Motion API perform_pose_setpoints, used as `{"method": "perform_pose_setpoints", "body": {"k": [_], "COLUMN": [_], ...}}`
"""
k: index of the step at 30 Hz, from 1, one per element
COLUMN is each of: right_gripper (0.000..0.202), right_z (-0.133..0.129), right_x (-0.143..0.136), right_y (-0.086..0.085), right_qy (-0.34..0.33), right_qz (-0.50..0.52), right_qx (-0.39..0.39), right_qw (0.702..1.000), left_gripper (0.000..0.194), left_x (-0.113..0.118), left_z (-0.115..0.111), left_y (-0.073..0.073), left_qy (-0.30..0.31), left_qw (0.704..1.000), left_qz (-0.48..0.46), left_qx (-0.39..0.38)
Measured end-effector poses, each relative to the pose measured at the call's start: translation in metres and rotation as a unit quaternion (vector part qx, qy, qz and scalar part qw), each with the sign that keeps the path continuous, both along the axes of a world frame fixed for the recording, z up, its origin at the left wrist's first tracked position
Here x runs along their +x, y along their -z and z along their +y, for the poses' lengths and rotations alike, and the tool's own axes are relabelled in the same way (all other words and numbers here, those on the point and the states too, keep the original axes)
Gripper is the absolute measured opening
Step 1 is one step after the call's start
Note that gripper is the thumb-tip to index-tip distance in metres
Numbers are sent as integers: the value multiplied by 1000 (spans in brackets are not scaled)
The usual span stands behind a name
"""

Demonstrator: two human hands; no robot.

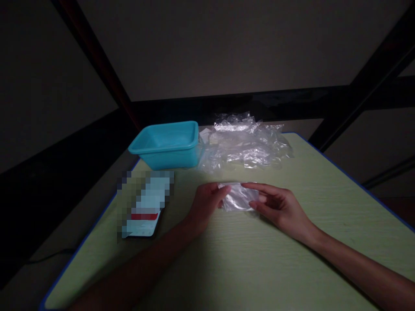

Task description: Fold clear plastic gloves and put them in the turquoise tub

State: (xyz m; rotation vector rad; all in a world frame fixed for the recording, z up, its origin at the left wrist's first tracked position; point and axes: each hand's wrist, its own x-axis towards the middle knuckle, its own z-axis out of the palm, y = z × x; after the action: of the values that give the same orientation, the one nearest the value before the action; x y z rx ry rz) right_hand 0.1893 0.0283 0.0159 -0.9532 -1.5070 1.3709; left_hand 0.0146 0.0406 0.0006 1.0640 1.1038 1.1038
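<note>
A small folded piece of clear plastic (240, 198) is held low over the middle of the green table (246, 263). At its left end, my left hand (205, 203) pinches it with the thumb on top. The thumb and fingers of my right hand (282, 207) close on its right end, the index finger lying along the far edge. Beyond both hands lies a loose heap of crinkled clear plastic bags (253, 147).
A turquoise plastic basin (171, 157) stands at the back left, touching the bag heap. A phone with a lit, partly blurred screen (151, 201) lies to the left of my left hand. The table has a blue edge, and a wall rises behind it.
</note>
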Motion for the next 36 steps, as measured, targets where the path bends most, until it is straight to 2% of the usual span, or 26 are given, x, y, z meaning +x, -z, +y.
{"method": "perform_pose_setpoints", "body": {"k": [6,13,18,20,23,26,28,32,36], "right_gripper": [34,32,32,32,31,32,33,33,33], "right_z": [1,0,1,1,1,1,0,-1,0], "right_x": [1,1,3,3,3,4,4,4,4], "right_y": [1,-2,-3,-4,-3,-3,-3,-4,-4], "right_qy": [10,27,29,32,40,41,41,47,48], "right_qz": [-1,4,3,4,11,11,8,8,14], "right_qx": [-14,-5,-6,-3,4,3,-2,-5,-6], "right_qw": [1000,1000,1000,999,999,999,999,999,999], "left_gripper": [47,58,48,41,32,36,30,33,28], "left_x": [0,0,0,-2,-5,-6,-6,-4,-3], "left_z": [2,5,3,4,5,5,5,5,2], "left_y": [-2,-10,-9,-7,-6,-6,-5,-4,-5], "left_qy": [-36,-46,-135,-149,-156,-151,-136,-127,-107], "left_qw": [994,987,982,981,978,977,981,988,983], "left_qz": [-88,-117,-121,-125,-137,-148,-135,-91,-132], "left_qx": [-56,-99,-44,-23,-5,4,6,16,65]}}
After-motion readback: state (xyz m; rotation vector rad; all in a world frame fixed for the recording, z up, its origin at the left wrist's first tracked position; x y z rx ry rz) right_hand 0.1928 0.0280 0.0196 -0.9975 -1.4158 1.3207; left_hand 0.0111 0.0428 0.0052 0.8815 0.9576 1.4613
